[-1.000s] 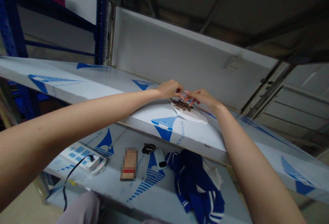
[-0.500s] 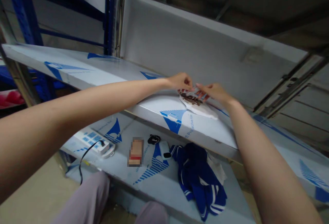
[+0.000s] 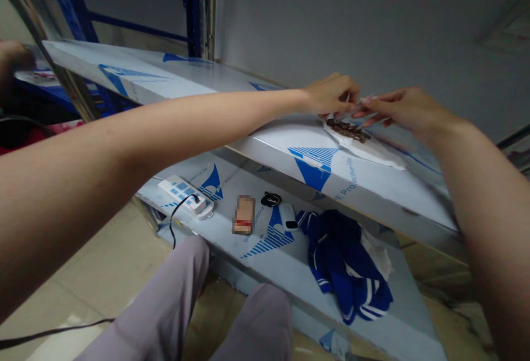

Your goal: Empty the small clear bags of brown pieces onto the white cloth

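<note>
Both my hands meet over the upper shelf, at its right half. My left hand pinches a thin clear plastic film or bag. From the right, my right hand grips the same plastic, its fingertips close to those of my left hand. Just below them lies a pile of small dark brown pieces on a white sheet or pouch, which rests flat on the shelf. The exact shape of the plastic between my fingers is too blurred to make out.
On the lower shelf are a white power strip with a black cable, a blurred-out tan item, a small black object, a pale device and blue-and-white clothing. Another person's hand shows at far left.
The view has shifted, so the shelves sit further left and higher behind my hands. My hands remain together over the brown pieces. Another person's hand has come into view at the left edge.
</note>
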Tool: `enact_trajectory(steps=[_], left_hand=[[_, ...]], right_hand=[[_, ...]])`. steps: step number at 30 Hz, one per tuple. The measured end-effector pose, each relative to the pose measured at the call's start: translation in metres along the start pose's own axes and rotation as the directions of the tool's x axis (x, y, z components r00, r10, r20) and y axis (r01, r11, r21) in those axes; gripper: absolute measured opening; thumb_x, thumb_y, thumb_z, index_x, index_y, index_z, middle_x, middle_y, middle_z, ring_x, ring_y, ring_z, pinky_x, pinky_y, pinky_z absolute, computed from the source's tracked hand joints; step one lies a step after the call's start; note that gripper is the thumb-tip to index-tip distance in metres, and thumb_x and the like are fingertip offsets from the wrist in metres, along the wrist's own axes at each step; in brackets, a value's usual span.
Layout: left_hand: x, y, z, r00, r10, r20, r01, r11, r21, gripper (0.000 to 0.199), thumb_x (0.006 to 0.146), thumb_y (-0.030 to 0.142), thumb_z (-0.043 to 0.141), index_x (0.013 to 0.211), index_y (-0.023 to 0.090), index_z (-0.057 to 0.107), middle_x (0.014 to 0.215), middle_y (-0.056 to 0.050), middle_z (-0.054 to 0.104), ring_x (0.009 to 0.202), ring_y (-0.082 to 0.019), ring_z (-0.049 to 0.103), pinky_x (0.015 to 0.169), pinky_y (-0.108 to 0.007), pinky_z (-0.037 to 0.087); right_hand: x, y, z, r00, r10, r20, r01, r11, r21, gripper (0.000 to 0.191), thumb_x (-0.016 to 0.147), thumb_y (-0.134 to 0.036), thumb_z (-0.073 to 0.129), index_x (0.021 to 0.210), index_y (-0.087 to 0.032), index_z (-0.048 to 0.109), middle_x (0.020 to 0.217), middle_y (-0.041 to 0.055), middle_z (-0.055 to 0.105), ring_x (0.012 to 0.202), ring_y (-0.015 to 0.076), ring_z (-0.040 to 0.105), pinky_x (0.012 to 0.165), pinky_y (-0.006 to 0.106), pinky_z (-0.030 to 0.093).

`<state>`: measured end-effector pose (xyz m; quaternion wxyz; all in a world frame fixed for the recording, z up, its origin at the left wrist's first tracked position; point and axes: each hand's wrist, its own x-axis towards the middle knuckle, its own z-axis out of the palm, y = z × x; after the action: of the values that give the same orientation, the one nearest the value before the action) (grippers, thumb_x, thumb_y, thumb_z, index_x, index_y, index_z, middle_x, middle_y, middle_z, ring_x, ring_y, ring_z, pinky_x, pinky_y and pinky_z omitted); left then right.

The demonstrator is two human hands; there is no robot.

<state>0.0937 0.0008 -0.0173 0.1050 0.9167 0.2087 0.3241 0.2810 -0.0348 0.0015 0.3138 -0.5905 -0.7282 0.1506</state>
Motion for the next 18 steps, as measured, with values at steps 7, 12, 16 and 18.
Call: enact_trajectory(steps=[7,12,16,18], left_hand=[[-0.004,0.013,-0.004,0.993,-0.101,0.065,0.108,0.986,-0.123,0.014,0.082,-0.001,0.052,0.076,0.000,0.065,0.053,0.002,0.056,0.041,-0.003,0.048,0.043,-0.016,0.039],[0.002,0.006,-0.004,0.999,-0.038,-0.024,0.034,0.991,-0.132,0.013,0.080,0.007,0.060,0.068,0.002,0.064,0.046,0.005,0.050,0.038,-0.002,0.043,0.040,-0.015,0.031],[0.002,0.007,-0.002,0.999,-0.047,0.003,0.048,0.996,-0.076,0.017,0.079,0.013,0.062,0.068,-0.001,0.063,0.044,0.007,0.045,0.042,0.001,0.041,0.048,-0.013,0.028],[0.002,0.008,-0.001,0.999,-0.050,0.011,0.050,0.997,-0.060,0.018,0.078,0.013,0.062,0.068,-0.002,0.062,0.044,0.007,0.044,0.046,0.001,0.042,0.052,-0.013,0.027]], right_hand=[[-0.006,-0.009,0.004,1.000,-0.013,-0.009,0.013,0.998,-0.061,0.024,0.085,-0.035,0.060,0.091,-0.014,0.071,0.092,0.0098,0.071,0.059,0.0090,0.055,0.058,0.026,0.037],[-0.010,-0.015,0.004,0.998,-0.027,-0.051,0.021,0.993,-0.114,0.033,0.083,-0.044,0.059,0.085,-0.013,0.072,0.089,0.0099,0.071,0.055,0.0088,0.053,0.060,0.028,0.038],[-0.005,-0.009,0.005,0.993,-0.097,-0.073,0.093,0.994,-0.059,0.029,0.079,-0.041,0.064,0.085,-0.014,0.073,0.078,0.0075,0.070,0.056,0.0095,0.053,0.057,0.026,0.036],[-0.002,-0.005,0.005,0.992,-0.101,-0.069,0.099,0.994,-0.042,0.025,0.078,-0.037,0.066,0.085,-0.014,0.073,0.071,0.0063,0.068,0.055,0.0095,0.053,0.056,0.026,0.035]])
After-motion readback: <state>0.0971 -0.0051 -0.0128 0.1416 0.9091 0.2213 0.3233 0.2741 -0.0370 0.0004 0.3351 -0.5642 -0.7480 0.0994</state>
